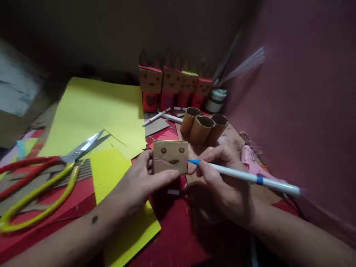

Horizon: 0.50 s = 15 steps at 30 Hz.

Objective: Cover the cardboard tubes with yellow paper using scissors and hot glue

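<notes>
Between the thumb and fingers of my left hand (148,178) is a small cardboard face box (170,154), its front turned toward me. Two dark eyes, a mouth and a faint purple mark on the right cheek show on it. My right hand (222,178) pinches a white felt-tip marker (236,171) with a blue tip and a blue band. The marker's tip is at the box's right edge, by the purple mark; whether it touches I cannot tell. Just behind the box stand three open cardboard tubes (204,128).
Several finished cardboard-headed figures (150,83) with red bodies line the back. Large scissors (75,154) lie half open on yellow sheets (102,107) at left. Loose markers (157,116), a lidded jar (217,100) and a pink glue gun (251,161) lie around, with a wall at right.
</notes>
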Available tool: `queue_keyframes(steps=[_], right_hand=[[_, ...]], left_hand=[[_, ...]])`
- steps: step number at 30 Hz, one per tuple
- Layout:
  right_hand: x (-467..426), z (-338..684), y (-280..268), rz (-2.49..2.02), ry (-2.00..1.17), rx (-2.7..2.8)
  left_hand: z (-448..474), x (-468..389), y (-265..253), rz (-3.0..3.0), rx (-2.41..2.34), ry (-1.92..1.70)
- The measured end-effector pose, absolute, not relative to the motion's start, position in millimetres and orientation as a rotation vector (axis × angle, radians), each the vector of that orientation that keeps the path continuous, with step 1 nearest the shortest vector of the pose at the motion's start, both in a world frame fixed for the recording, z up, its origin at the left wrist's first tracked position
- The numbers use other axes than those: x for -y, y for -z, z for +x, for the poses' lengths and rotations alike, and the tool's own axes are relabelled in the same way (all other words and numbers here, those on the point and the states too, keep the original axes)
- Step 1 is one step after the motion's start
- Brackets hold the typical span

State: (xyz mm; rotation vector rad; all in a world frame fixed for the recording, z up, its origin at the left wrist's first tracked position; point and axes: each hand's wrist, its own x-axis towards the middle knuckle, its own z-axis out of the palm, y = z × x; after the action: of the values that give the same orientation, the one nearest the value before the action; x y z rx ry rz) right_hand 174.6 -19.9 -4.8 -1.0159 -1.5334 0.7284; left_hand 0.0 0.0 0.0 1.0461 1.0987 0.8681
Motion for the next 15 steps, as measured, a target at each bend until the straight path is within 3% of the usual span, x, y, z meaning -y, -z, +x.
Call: queue_keyframes(steps=[15], right_hand=[[18.1,178.3,5.8,-1.030,-0.749,1.502]], left_hand=[[4.9,3.4,-10.3,1.021,-1.130,-0.899]])
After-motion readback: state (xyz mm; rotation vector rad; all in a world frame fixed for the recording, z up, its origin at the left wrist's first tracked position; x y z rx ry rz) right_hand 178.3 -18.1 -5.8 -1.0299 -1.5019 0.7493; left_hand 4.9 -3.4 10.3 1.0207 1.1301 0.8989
